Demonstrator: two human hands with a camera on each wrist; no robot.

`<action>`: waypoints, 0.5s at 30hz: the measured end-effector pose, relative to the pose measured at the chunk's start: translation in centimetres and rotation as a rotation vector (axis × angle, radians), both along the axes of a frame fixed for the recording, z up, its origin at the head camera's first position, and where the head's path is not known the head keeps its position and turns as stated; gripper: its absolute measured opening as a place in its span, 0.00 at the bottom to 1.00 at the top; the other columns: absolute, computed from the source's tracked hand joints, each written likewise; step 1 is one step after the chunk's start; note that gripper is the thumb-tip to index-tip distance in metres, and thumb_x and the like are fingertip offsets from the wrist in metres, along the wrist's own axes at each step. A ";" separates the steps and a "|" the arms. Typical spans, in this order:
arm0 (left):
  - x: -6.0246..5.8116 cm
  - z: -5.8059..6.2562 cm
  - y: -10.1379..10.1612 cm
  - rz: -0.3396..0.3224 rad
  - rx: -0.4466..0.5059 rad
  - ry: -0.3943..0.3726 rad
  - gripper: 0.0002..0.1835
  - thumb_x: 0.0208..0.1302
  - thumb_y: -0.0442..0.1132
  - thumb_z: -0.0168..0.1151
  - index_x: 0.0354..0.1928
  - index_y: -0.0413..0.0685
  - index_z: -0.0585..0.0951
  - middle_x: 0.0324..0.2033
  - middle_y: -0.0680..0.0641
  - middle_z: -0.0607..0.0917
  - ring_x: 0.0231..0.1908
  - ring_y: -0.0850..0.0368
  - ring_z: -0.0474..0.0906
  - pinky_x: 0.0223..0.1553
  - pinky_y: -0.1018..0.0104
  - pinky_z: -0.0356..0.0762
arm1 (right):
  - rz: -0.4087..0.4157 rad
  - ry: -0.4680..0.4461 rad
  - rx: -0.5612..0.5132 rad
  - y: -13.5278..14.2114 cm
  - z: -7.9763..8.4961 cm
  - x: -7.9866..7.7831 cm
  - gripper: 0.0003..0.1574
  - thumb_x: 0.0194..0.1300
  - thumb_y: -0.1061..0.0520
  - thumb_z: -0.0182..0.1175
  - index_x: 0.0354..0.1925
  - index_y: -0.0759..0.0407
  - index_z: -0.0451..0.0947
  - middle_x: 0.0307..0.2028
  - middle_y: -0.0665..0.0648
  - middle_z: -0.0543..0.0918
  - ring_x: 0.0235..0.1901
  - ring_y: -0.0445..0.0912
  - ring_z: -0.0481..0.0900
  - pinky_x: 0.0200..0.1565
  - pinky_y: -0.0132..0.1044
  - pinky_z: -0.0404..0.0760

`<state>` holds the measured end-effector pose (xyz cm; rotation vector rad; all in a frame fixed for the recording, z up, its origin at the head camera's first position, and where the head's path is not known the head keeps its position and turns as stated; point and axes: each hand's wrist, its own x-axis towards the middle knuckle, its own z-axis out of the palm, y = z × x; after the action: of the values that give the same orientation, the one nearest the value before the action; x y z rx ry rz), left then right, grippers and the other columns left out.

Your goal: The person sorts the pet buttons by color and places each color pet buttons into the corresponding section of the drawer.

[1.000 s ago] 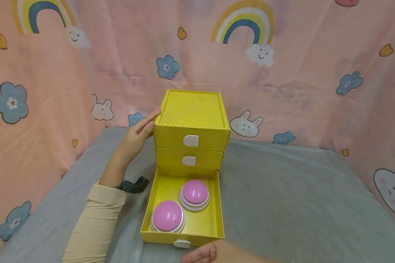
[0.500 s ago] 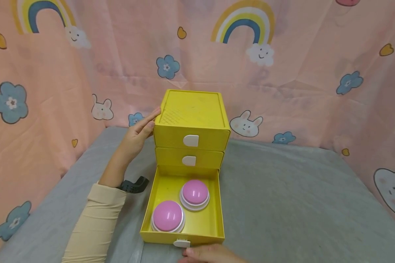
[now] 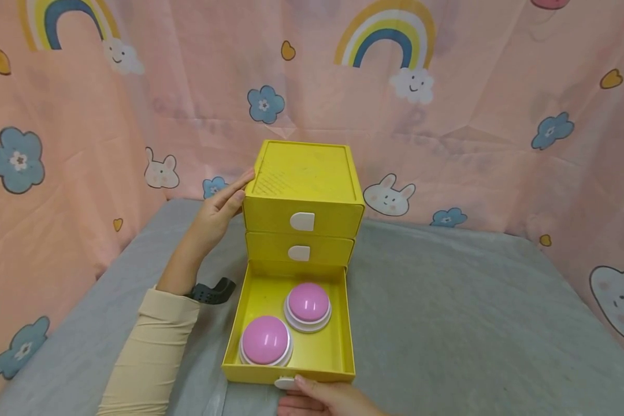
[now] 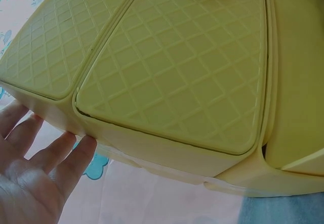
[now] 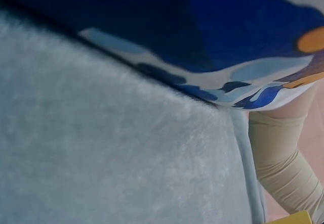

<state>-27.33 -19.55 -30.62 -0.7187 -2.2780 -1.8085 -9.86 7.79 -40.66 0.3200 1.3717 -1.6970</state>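
A yellow drawer cabinet [image 3: 304, 170] stands on the grey cloth, its upper two drawers closed. Its bottom drawer [image 3: 322, 355] is pulled out and holds two pink domes on white bases: a front dome [image 3: 265, 341] at left and a rear dome [image 3: 308, 303] at right. My left hand [image 3: 213, 216] rests with straight fingers against the cabinet's left side; the left wrist view shows those fingers [image 4: 73, 158] on the side wall. At the bottom drawer's white handle [image 3: 286, 383], my right hand [image 3: 330, 398] has its thumb on the handle's right end and its fingers below, partly hidden.
Pink patterned curtains [image 3: 312, 86] hang behind and at both sides. Grey cloth [image 3: 473, 323] spreads around the cabinet. A black wrist mount [image 3: 213, 290] sits on my left wrist. Blue patterned fabric [image 5: 152, 32] and a beige sleeve [image 5: 278, 153] fill part of the right wrist view.
My right hand has come in from the lower right and up to the bottom drawer's handle, where the thumb now touches. My left hand, the drawer and both domes have stayed put.
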 end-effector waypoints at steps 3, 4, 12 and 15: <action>0.0 0.0 0.0 -0.001 -0.001 0.002 0.27 0.81 0.48 0.39 0.77 0.53 0.59 0.79 0.52 0.51 0.77 0.55 0.52 0.74 0.46 0.62 | -0.002 0.010 -0.013 0.0 0.0 -0.1 0.35 0.69 0.41 0.61 0.57 0.69 0.78 0.49 0.62 0.88 0.49 0.47 0.87 0.61 0.44 0.81; 0.0 0.0 0.0 -0.002 -0.001 0.003 0.27 0.81 0.48 0.39 0.77 0.53 0.59 0.79 0.51 0.51 0.78 0.54 0.52 0.74 0.46 0.62 | -0.004 0.013 -0.017 0.0 0.0 -0.1 0.34 0.69 0.41 0.61 0.56 0.69 0.78 0.49 0.63 0.88 0.49 0.47 0.87 0.61 0.44 0.81; 0.0 0.0 0.0 0.005 -0.006 -0.007 0.27 0.81 0.49 0.40 0.77 0.56 0.60 0.79 0.56 0.53 0.77 0.56 0.53 0.74 0.48 0.62 | -0.042 -0.003 -0.045 0.1 0.4 -0.2 0.31 0.71 0.45 0.60 0.57 0.70 0.77 0.48 0.64 0.88 0.50 0.48 0.87 0.59 0.40 0.82; 0.1 0.0 0.0 0.004 -0.001 -0.012 0.27 0.81 0.49 0.40 0.77 0.56 0.60 0.79 0.57 0.53 0.77 0.56 0.53 0.74 0.47 0.62 | -0.054 -0.008 -0.076 0.1 0.5 -0.4 0.32 0.72 0.47 0.59 0.58 0.73 0.75 0.48 0.65 0.87 0.51 0.49 0.87 0.59 0.38 0.81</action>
<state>-27.27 -19.58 -30.62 -0.7053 -2.2866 -1.8143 -10.23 7.91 -40.17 0.3230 1.2995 -1.7858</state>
